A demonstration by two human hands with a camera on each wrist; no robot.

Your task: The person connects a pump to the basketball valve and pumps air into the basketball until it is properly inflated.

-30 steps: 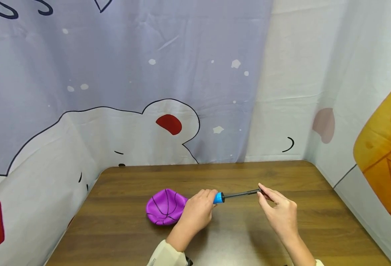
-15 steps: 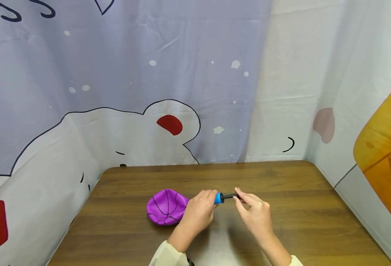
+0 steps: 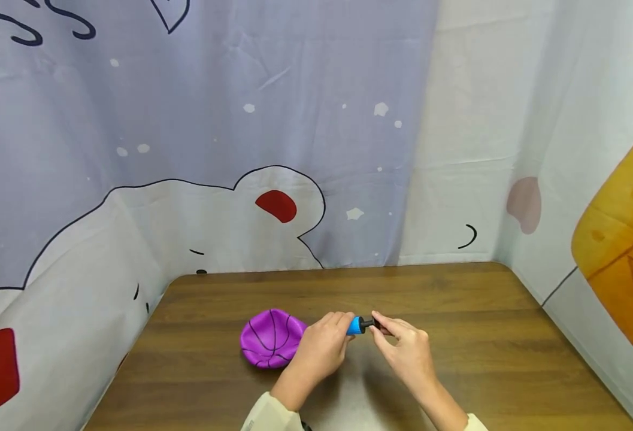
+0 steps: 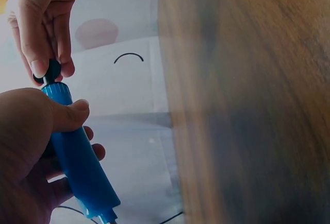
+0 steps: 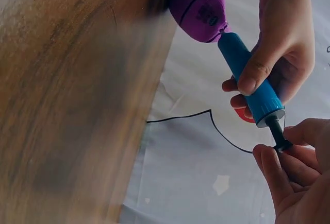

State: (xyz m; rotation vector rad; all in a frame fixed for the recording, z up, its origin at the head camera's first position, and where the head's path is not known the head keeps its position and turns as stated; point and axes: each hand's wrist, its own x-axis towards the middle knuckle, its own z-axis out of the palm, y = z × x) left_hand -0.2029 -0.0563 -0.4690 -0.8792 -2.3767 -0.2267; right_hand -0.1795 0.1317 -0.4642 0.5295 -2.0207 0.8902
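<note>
My left hand point(image 3: 323, 347) grips the blue barrel of a hand pump point(image 4: 82, 167), thumb on one side and fingers on the other. With thumb and fingertips my right hand point(image 3: 405, 353) pinches the black handle point(image 5: 281, 145) at the pump's end. Only a short piece of the black rod point(image 5: 274, 127) shows between handle and barrel. A purple ball point(image 3: 272, 339) with black lines, partly deflated and dented, lies left of my left hand. In the right wrist view the pump's far tip meets the ball, though the exact joint is too small to make out.
The wooden table point(image 3: 483, 335) spreads under both hands. A curtain point(image 3: 348, 149) with cartoon prints hangs along its back and continues down both sides.
My right hand has moved left toward the left hand, sliding the long black rod into the blue barrel. The left hand and ball stay nearly in place; the head view tilts slightly.
</note>
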